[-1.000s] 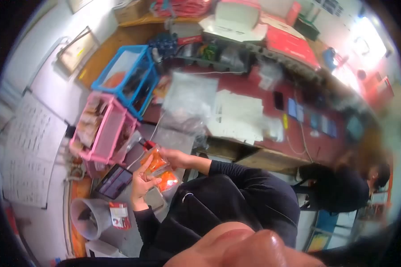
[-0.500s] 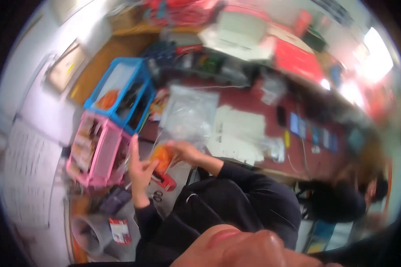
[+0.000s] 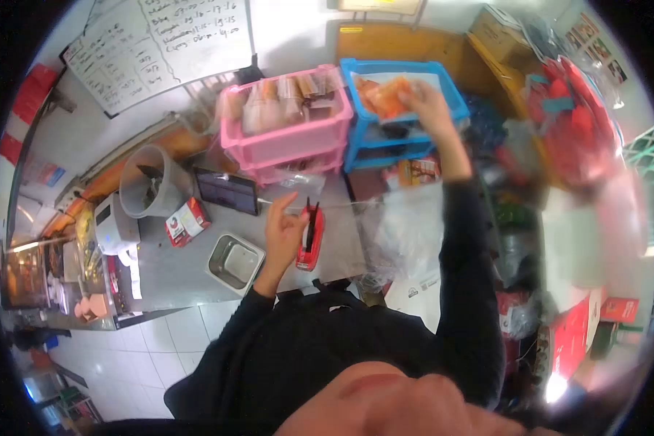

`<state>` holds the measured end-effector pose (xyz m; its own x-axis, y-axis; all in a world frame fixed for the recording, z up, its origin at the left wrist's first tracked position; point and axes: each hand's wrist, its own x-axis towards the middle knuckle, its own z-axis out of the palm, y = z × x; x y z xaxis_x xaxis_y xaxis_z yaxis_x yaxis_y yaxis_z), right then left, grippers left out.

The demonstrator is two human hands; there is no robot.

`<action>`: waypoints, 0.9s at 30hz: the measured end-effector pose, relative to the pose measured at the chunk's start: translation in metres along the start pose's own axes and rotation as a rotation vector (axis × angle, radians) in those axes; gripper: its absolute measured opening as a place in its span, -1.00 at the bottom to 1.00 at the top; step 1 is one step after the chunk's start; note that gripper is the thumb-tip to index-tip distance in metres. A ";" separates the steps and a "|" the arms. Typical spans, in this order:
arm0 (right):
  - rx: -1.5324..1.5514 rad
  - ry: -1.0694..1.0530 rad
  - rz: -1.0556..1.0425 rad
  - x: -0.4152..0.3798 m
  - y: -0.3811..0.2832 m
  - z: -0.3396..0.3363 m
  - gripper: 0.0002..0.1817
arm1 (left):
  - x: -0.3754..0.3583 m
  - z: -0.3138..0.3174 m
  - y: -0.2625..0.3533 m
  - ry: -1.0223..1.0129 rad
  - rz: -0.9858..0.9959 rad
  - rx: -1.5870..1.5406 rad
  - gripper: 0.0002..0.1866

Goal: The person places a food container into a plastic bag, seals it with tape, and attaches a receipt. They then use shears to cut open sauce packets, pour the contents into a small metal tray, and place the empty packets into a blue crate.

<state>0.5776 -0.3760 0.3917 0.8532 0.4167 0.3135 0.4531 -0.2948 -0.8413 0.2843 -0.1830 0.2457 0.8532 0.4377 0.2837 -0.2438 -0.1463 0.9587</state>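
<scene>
An orange packet [image 3: 386,96] is held in the right hand [image 3: 423,102], which is reached out over the top tier of a blue basket rack [image 3: 443,89]; the fingers are closed on the packet's right edge, and the packet lies over the open top tray, with more orange packets seen under it, though whether it rests on them cannot be told because of blur. The left hand [image 3: 283,231] is held above a grey counter [image 3: 174,269], with its fingers loosely apart and nothing gripped in them; just to its right a red tool with black handles [image 3: 312,234] is seen lying on the counter, near the fingertips, and whether it is touched cannot be told. A pink basket rack [image 3: 287,138] is placed just beside the blue one, on its left, and small wrapped packets are stacked in its top tray. In front of the pink rack a dark tablet [image 3: 227,190] is propped, and a small metal tray [image 3: 234,260] is set on the counter near the left wrist. A grey bucket [image 3: 147,182] and a small red and white box [image 3: 186,221] are seen further left. A clear plastic bag [image 3: 407,231] lies below the right forearm, and a whiteboard with writing [image 3: 160,43] is fixed on the wall behind
</scene>
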 end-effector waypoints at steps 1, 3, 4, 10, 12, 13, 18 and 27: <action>0.173 -0.105 0.038 0.035 0.029 0.004 -0.67 | -0.015 -0.011 -0.006 0.036 -0.054 0.055 -0.48; 0.001 -0.213 -0.038 0.082 0.073 0.015 -0.61 | -0.049 -0.029 -0.001 0.111 -0.185 0.085 -0.51; -0.117 -0.350 -0.031 0.093 0.084 0.022 -0.57 | -0.066 -0.035 0.004 0.148 -0.256 0.060 -0.51; -0.684 0.400 -0.530 0.030 0.017 0.035 -0.56 | -0.159 -0.065 0.010 0.359 -0.436 0.189 -0.56; -0.372 0.344 -0.634 -0.025 -0.002 0.030 -0.67 | -0.190 -0.073 -0.010 0.169 -0.558 0.243 -0.62; -0.072 0.248 -0.507 -0.075 -0.029 0.033 -0.78 | -0.203 -0.073 -0.022 0.023 -0.516 0.244 -0.67; 0.247 -0.704 0.159 -0.336 0.036 0.104 -0.70 | -0.242 -0.094 -0.113 -0.930 -1.006 0.298 -0.52; 0.038 -0.775 0.572 -0.660 0.087 0.160 -0.65 | -0.333 -0.040 -0.170 -1.628 -0.444 0.982 -0.48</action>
<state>0.0123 -0.5390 0.0407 0.5290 0.6748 -0.5147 0.0018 -0.6074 -0.7944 0.0232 -0.2680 -0.0109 0.4548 -0.4429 -0.7726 -0.1175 -0.8898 0.4410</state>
